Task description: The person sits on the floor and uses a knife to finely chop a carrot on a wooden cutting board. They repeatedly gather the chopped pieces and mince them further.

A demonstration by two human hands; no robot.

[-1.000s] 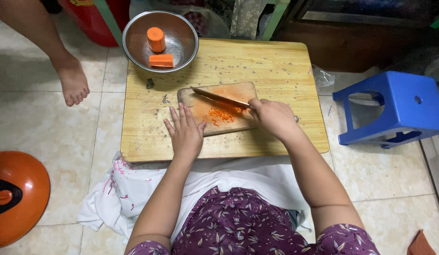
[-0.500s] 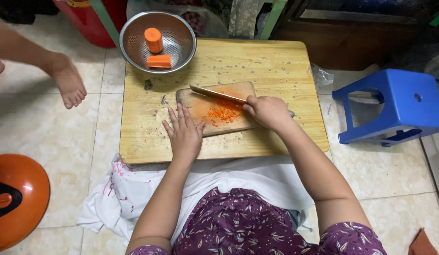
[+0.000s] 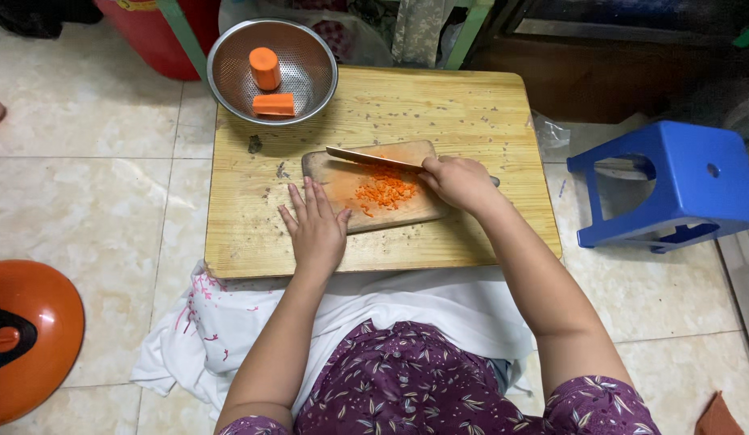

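Observation:
A small wooden cutting board (image 3: 334, 173) lies on a low wooden table (image 3: 439, 105). A pile of finely chopped carrot (image 3: 384, 192) sits on the board. My right hand (image 3: 459, 181) grips a knife (image 3: 366, 157), whose blade points left just above the carrot pile. My left hand (image 3: 316, 229) rests flat, fingers spread, at the board's near left corner, holding nothing. A metal bowl (image 3: 310, 68) at the table's far left corner holds two carrot chunks (image 3: 266, 68).
A blue plastic stool (image 3: 672, 185) stands to the right of the table. An orange lid (image 3: 24, 338) lies on the tiled floor at the left. A red bucket (image 3: 149, 32) stands behind the bowl. White cloth (image 3: 221, 338) covers my lap.
The knife has lifted and shifted slightly back above the carrot pile. The other person's foot at the far left has moved almost out of view. My left hand stays put.

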